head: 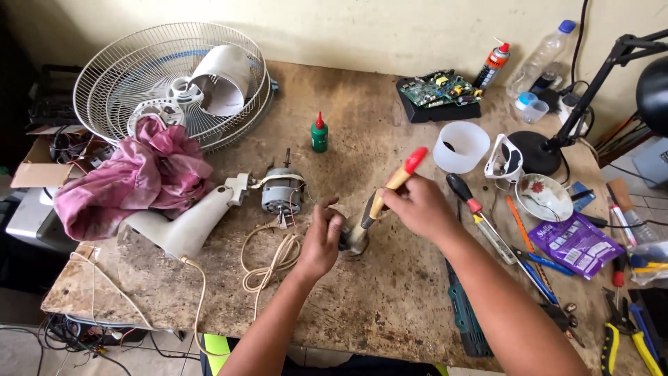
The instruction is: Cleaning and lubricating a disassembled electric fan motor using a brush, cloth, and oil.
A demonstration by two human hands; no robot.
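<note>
My right hand [417,207] grips a hammer [390,191] by its wooden handle, whose tip is red; the metal head rests low near the table. My left hand [322,235] is closed around a small dark part right under the hammer head; the part is mostly hidden by my fingers. Just left of my hands lies a grey fan motor [282,191] with its shaft pointing away, wired to a white fan stand [188,223] and a coiled beige cord [268,261].
A wire fan guard [132,76] and pink cloth [136,177] lie at the back left. A green bottle [319,134], circuit board [438,89], white cup [460,146], desk lamp [557,139], screwdrivers [473,209] and pliers [626,334] crowd the right side.
</note>
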